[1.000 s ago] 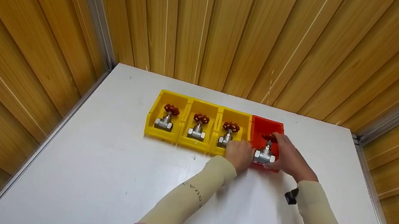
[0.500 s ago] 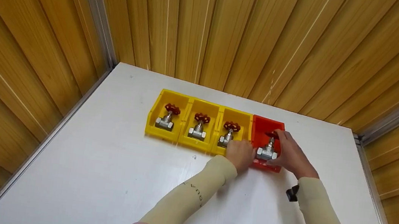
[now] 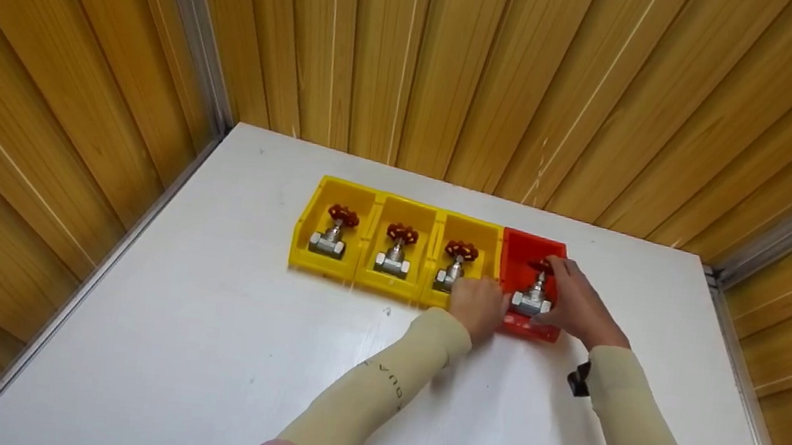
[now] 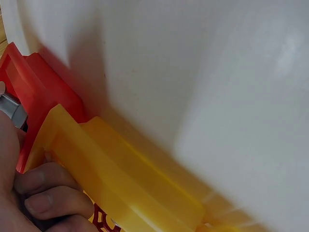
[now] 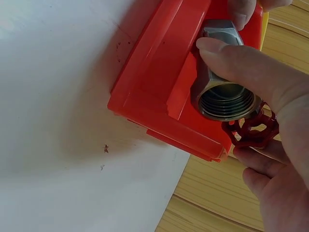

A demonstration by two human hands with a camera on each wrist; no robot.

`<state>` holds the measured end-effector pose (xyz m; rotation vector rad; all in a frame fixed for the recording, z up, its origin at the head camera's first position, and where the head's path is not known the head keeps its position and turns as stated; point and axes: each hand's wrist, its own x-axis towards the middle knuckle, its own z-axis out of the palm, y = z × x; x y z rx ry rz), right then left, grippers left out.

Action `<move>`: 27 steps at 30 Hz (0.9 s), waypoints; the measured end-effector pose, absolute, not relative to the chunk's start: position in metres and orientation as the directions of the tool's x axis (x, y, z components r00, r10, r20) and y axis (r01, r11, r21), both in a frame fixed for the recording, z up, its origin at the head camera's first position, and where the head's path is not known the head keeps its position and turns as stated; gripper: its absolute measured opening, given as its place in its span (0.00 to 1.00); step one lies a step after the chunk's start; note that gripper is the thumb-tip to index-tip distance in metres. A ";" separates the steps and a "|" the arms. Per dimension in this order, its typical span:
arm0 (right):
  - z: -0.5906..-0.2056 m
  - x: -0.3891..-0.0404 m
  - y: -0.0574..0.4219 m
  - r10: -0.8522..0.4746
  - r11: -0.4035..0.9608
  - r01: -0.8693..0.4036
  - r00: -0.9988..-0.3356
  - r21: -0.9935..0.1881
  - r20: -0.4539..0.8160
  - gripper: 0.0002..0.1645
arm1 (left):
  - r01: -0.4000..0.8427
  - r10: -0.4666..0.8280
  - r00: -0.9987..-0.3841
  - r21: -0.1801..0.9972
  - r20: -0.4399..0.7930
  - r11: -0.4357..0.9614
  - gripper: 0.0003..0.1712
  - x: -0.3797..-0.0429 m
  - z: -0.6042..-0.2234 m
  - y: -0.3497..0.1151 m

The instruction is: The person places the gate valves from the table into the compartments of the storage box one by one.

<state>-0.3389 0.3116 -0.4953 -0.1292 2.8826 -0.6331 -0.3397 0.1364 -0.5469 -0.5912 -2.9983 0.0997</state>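
Note:
My right hand (image 3: 582, 306) holds a gate valve (image 3: 531, 303) in the red bin (image 3: 532, 248). In the right wrist view, its thumb lies on the metal valve body (image 5: 217, 92), and the other fingers reach the red handwheel (image 5: 253, 128). The valve's threaded opening faces that camera. My left hand (image 3: 478, 308) is at the neighbouring yellow bin (image 3: 467, 225), curled fingers (image 4: 58, 200) over the wall beside the red bin. Its thumb side reaches toward the red bin's valve. The valve (image 3: 445, 280) in that yellow bin is partly hidden by this hand.
Two more yellow bins (image 3: 347, 191) adjoin on the left, each with a valve (image 3: 327, 243) topped by a red handwheel. The row stands near the back of a white table (image 3: 203, 320). Wood-patterned panels (image 3: 445, 70) rise behind and on both sides.
My right hand has shifted the valve slightly back and right, deeper into the red bin. My left hand has stayed at the bin wall.

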 end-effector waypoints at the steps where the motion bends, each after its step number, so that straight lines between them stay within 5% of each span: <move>1: -0.496 -0.340 0.311 -0.127 0.907 -0.050 -0.979 -0.418 -0.158 0.68 | 0.377 0.383 -0.921 -0.085 0.072 0.922 0.30 -0.340 -0.547 0.136; 27: -0.502 -0.350 0.307 -0.142 0.903 -0.047 -0.971 -0.428 -0.192 0.64 | 0.387 0.394 -0.917 -0.110 0.059 0.916 0.30 -0.340 -0.547 0.136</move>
